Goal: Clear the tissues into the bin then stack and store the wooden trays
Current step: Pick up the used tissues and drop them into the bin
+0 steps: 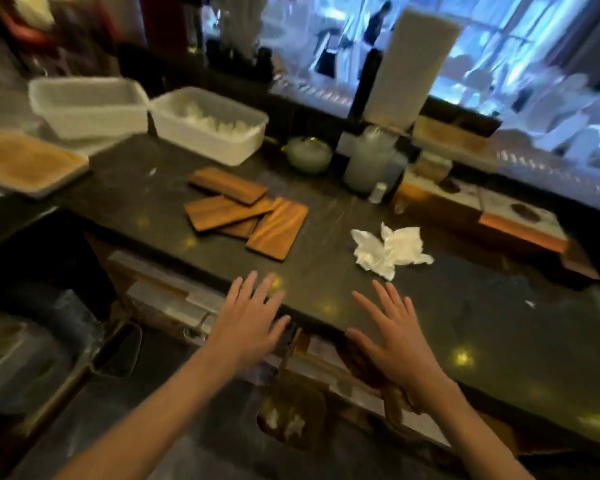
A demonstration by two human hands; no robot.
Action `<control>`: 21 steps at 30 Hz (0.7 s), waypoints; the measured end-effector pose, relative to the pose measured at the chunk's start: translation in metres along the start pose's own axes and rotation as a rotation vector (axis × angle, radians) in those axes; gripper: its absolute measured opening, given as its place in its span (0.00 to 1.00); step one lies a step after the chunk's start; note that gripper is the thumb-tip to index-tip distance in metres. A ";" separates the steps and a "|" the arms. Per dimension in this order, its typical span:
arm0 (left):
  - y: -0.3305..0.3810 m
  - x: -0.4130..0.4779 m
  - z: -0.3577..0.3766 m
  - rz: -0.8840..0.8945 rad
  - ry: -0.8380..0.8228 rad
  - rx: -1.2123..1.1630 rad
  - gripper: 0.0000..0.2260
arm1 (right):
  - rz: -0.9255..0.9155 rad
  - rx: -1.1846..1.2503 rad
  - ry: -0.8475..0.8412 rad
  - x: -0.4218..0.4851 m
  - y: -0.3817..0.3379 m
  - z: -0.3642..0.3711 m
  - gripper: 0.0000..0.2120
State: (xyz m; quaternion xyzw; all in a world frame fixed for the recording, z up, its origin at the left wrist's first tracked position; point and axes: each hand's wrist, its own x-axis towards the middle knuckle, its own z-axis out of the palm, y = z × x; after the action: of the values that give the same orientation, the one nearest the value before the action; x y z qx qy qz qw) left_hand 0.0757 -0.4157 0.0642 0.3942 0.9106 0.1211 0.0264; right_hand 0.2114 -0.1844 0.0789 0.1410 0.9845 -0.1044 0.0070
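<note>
Crumpled white tissues (390,249) lie on the dark counter (146,199), right of centre. Several flat wooden trays (246,211) sit scattered and overlapping to their left. My left hand (248,320) hovers over the counter's near edge with fingers spread, holding nothing. My right hand (390,336) is likewise open and flat, just below the tissues and apart from them. Under the counter, between my arms, a small brown bin (291,415) holds a few white scraps.
Two white plastic tubs (208,128) stand at the back left, beside a tray with a brown mat (25,164). A green teapot (307,154), a clear jug (369,161) and a tall white paper roll (413,64) line the back. Wooden boxes (520,223) sit at right.
</note>
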 end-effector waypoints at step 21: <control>0.134 0.219 0.020 0.158 -0.114 0.159 0.21 | 0.283 0.051 0.048 0.113 0.194 -0.036 0.27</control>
State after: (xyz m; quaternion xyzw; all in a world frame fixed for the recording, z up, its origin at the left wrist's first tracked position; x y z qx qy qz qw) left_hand 0.0236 -0.1648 0.0871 0.4717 0.8806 0.0276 0.0370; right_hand 0.1573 0.0368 0.0702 0.2811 0.9516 -0.1239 -0.0054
